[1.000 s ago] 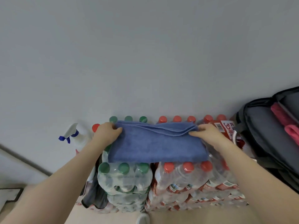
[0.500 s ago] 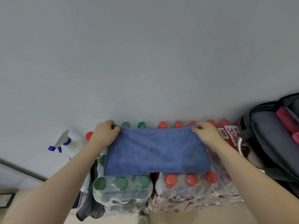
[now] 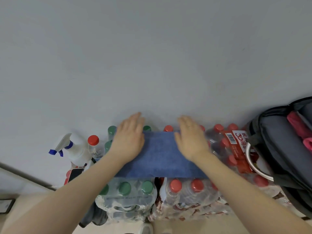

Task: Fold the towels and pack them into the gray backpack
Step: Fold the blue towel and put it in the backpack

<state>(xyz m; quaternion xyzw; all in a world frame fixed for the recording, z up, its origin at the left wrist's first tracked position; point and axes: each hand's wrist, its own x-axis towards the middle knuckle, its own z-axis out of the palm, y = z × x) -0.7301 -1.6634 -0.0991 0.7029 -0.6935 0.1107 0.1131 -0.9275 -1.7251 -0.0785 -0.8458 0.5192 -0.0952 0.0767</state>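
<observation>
Both hands lie flat, fingers straight: the left hand point(image 3: 129, 141) and right hand point(image 3: 191, 138) press the blue towel point(image 3: 159, 157) at centre frame, hiding its side edges. It rests on shrink-wrapped bottle packs point(image 3: 133, 196). The gray backpack point(image 3: 278, 149), cut off at the right edge, shows pink cloth point(image 3: 297, 124) inside.

We saw packs of water bottles point(image 3: 177, 196) used like a table. A folded blue towel point(image 3: 160, 157) lay flat on their caps. The gray backpack point(image 3: 283, 149) sat at the right end.
</observation>
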